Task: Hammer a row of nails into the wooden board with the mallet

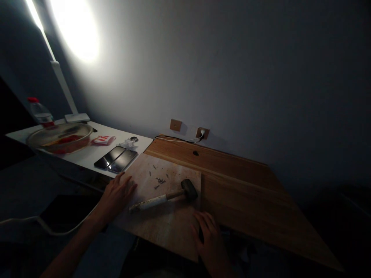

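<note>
My left hand (118,193) rests with its fingers spread on the left edge of a square board (171,227). At the board's right edge, near the front corner, lies my right hand (209,235), fingers apart and holding nothing. Between the hands, a mallet (165,198) with a dark head and a worn white-wrapped handle lies across the board, its head to the right. Several small metal pieces (160,180), perhaps nails or screws, are scattered behind the mallet. Neither hand touches the mallet.
Two phones (116,159) lie side by side on the white table (142,143). Further left are a red-and-white packet (103,140), a large clear bowl (62,139), a red-capped bottle (42,112) and a lit lamp (64,85). A wooden desk (246,200) extends right; cables run to a wall socket (202,133).
</note>
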The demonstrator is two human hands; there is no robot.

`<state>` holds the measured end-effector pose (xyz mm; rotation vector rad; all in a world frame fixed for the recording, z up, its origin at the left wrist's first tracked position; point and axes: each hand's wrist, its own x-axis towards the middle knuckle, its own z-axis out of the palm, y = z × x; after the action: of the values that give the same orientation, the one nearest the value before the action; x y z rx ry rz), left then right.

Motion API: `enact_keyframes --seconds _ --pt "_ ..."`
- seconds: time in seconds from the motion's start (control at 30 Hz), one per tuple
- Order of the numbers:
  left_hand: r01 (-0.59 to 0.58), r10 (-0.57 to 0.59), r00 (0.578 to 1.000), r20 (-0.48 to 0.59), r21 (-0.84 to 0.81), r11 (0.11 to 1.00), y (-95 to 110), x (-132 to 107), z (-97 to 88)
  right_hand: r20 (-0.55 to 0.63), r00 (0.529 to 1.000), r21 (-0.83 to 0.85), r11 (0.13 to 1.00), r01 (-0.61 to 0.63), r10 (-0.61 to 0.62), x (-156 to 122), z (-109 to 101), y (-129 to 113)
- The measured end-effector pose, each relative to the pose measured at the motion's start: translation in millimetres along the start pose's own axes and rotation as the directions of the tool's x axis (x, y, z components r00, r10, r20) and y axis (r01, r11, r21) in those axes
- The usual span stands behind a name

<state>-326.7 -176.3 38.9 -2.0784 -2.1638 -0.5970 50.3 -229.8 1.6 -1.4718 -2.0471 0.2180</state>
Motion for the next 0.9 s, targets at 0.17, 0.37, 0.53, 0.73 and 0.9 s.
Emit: enact_keyframes --seconds 0.17,0.37,0.53,0.73,0.9 --pt "0.062 -0.065 0.997 0.051 0.059 0.996 23 1 -6.0 0.007 1.0 -0.032 0.999 -0.023 0.023 1 -2 14" --pt "-0.016 0.009 0.988 0.152 0.048 0.999 61 -9 -11.3 -0.029 0.992 -0.082 0.989 -0.125 0.123 -13 -23 49" --pt "-0.175 0.179 0.957 0.226 -0.039 0.984 89 -31 -0.3 -0.107 0.978 -0.181 0.964 -0.196 0.179 -37 -50 89" --pt "-0.375 0.387 0.901 0.198 -0.098 0.922 103 -43 8.2 -0.063 0.973 -0.252 0.939 -0.232 0.224 -48 -104 112" --pt "-0.409 0.411 0.907 0.09 -0.036 0.912 114 -21 11.5 -0.032 0.948 -0.242 0.918 -0.313 0.315 -38 -129 97"
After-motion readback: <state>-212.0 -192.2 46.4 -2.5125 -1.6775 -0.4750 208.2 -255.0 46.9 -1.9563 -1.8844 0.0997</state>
